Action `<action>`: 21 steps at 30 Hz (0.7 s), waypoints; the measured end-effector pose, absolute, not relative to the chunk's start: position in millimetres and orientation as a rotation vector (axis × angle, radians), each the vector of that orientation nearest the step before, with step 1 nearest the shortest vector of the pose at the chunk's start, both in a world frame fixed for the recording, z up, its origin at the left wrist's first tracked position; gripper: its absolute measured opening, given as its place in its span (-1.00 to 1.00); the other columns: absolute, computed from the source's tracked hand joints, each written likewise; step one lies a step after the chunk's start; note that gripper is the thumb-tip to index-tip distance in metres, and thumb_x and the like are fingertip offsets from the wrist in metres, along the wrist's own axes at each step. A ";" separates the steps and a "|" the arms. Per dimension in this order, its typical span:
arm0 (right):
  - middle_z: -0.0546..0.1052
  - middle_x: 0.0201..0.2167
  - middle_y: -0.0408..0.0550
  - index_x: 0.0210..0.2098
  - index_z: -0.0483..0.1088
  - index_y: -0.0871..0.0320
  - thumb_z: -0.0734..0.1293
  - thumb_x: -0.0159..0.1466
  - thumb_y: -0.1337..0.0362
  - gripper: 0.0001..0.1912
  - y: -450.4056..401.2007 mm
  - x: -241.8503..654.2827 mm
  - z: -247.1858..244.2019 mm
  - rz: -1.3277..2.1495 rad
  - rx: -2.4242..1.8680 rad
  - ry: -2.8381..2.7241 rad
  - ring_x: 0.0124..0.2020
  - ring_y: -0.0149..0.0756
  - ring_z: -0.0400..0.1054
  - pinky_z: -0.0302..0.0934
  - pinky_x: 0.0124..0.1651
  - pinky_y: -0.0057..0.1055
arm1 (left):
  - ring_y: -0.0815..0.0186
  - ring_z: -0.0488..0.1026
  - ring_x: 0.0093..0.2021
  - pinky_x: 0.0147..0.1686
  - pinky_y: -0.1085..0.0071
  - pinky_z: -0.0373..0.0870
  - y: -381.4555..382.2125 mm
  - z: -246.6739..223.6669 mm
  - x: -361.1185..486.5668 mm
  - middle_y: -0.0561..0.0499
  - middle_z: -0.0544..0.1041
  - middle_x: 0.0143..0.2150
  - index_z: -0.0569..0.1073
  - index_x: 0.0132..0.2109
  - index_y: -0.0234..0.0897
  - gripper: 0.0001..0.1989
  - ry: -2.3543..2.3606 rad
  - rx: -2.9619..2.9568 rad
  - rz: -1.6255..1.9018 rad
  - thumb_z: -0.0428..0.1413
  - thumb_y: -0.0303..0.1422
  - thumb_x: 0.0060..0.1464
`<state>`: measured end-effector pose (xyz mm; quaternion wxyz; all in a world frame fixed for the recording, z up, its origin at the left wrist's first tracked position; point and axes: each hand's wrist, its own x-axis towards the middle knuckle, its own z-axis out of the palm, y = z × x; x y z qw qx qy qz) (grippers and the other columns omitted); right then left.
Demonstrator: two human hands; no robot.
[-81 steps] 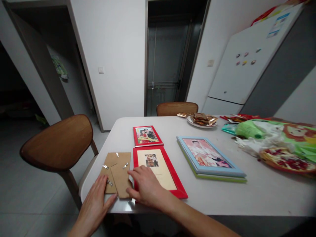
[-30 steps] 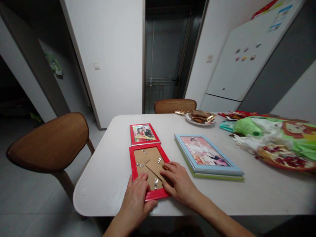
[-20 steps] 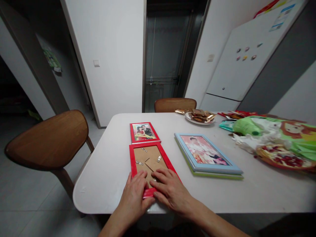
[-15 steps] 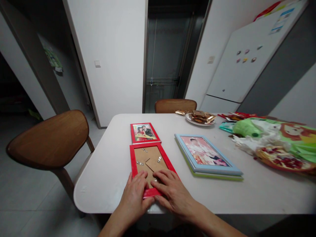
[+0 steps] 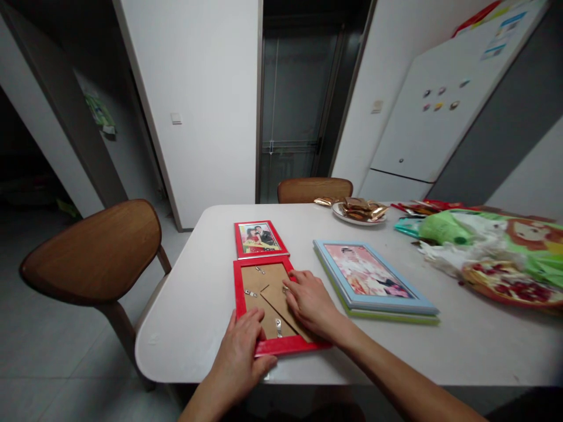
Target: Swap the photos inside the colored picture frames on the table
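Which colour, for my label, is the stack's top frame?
Top frame: light blue, best seen in head view.

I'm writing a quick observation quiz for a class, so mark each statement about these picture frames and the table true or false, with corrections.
1. The left hand touches the near red frame. True.
2. The blue frame lies above a green one. True.
3. The right hand rests on the blue frame. False: it is at the near red frame, over the brown backing.
4. The far red frame lies picture side up. True.
5. The white plate holds sliced bread. False: it holds shiny, gold-brown wrapped packets.
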<state>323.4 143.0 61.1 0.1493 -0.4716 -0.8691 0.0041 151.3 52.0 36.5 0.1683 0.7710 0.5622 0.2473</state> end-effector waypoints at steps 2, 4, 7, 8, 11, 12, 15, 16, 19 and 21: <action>0.35 -0.21 0.06 -0.29 0.38 0.17 0.09 0.19 0.30 -0.74 148.8 328.0 57.7 -0.005 -1.411 -2.531 -0.19 -0.21 0.15 0.04 -0.16 -0.29 | 0.09 0.16 0.10 0.09 -0.04 -0.09 51.5 37.5 151.3 -0.14 0.30 0.07 0.37 -0.24 -0.26 -0.71 1.608 2.186 0.712 0.14 -0.37 -0.22; 0.34 -0.24 0.04 -0.28 0.37 0.16 0.08 0.19 0.30 -0.74 151.6 332.0 52.9 -0.001 -1.394 -2.536 -0.21 -0.24 0.16 0.03 -0.16 -0.33 | 0.10 0.17 0.09 0.10 -0.02 -0.08 51.5 38.1 151.9 -0.13 0.30 0.07 0.38 -0.25 -0.26 -0.72 1.616 2.184 0.716 0.15 -0.38 -0.23; 0.31 -0.23 0.02 -0.17 0.31 0.15 0.08 0.19 0.30 -0.72 152.2 333.5 48.5 0.018 -1.373 -2.518 -0.22 -0.27 0.16 0.03 -0.16 -0.36 | 0.13 0.17 0.09 0.11 0.01 -0.08 51.8 38.4 153.0 -0.12 0.30 0.06 0.37 -0.26 -0.27 -0.72 1.620 2.180 0.717 0.15 -0.39 -0.23; 0.31 -0.23 0.02 -0.17 0.31 0.16 0.08 0.19 0.30 -0.73 152.1 332.8 48.1 0.030 -1.374 -2.516 -0.23 -0.28 0.16 0.03 -0.17 -0.37 | 0.13 0.17 0.09 0.11 0.01 -0.08 51.9 38.6 153.2 -0.12 0.31 0.06 0.37 -0.26 -0.27 -0.72 1.622 2.178 0.719 0.15 -0.39 -0.23; 0.30 -0.26 0.04 -0.30 0.34 0.21 0.07 0.20 0.30 -0.75 151.8 329.7 48.6 0.062 -1.389 -2.504 -0.25 -0.29 0.16 0.03 -0.16 -0.39 | 0.13 0.17 0.09 0.11 0.01 -0.08 51.9 39.2 153.7 -0.12 0.32 0.05 0.38 -0.26 -0.27 -0.74 1.628 2.179 0.718 0.14 -0.39 -0.22; 0.30 -0.27 0.04 -0.34 0.35 0.22 0.07 0.20 0.31 -0.75 151.7 329.0 48.8 0.071 -1.390 -2.495 -0.25 -0.29 0.16 0.03 -0.16 -0.39 | 0.12 0.17 0.09 0.11 0.00 -0.08 51.8 39.4 153.7 -0.13 0.32 0.05 0.38 -0.27 -0.28 -0.74 1.632 2.180 0.714 0.14 -0.40 -0.22; 0.31 -0.29 0.06 -0.39 0.36 0.24 0.07 0.19 0.34 -0.75 151.1 329.2 49.3 0.081 -1.385 -2.470 -0.24 -0.29 0.17 0.03 -0.15 -0.40 | 0.11 0.17 0.09 0.10 0.00 -0.07 51.4 39.6 153.8 -0.13 0.33 0.04 0.39 -0.28 -0.28 -0.74 1.638 2.180 0.704 0.15 -0.41 -0.24; 0.32 -0.29 0.06 -0.40 0.36 0.25 0.08 0.19 0.34 -0.75 150.8 329.7 49.7 0.081 -1.385 -2.468 -0.25 -0.29 0.17 0.03 -0.15 -0.40 | 0.10 0.18 0.09 0.10 0.00 -0.07 51.3 39.4 153.7 -0.13 0.33 0.04 0.39 -0.28 -0.29 -0.74 1.638 2.180 0.705 0.15 -0.41 -0.24; 0.34 -0.29 0.06 -0.36 0.38 0.24 0.10 0.18 0.33 -0.75 149.0 329.3 52.1 0.061 -1.388 -2.466 -0.23 -0.26 0.17 0.03 -0.14 -0.38 | 0.11 0.18 0.08 0.11 0.01 -0.07 51.2 38.2 153.7 -0.13 0.33 0.04 0.39 -0.28 -0.29 -0.75 1.630 2.183 0.725 0.14 -0.40 -0.22; 0.34 -0.23 0.06 -0.23 0.36 0.22 0.11 0.17 0.33 -0.74 147.0 324.6 54.2 0.052 -1.337 -2.461 -0.19 -0.24 0.16 0.01 -0.12 -0.35 | 0.12 0.18 0.08 0.10 0.02 -0.07 51.0 37.0 153.6 -0.13 0.33 0.04 0.39 -0.27 -0.29 -0.74 1.618 2.183 0.740 0.14 -0.40 -0.22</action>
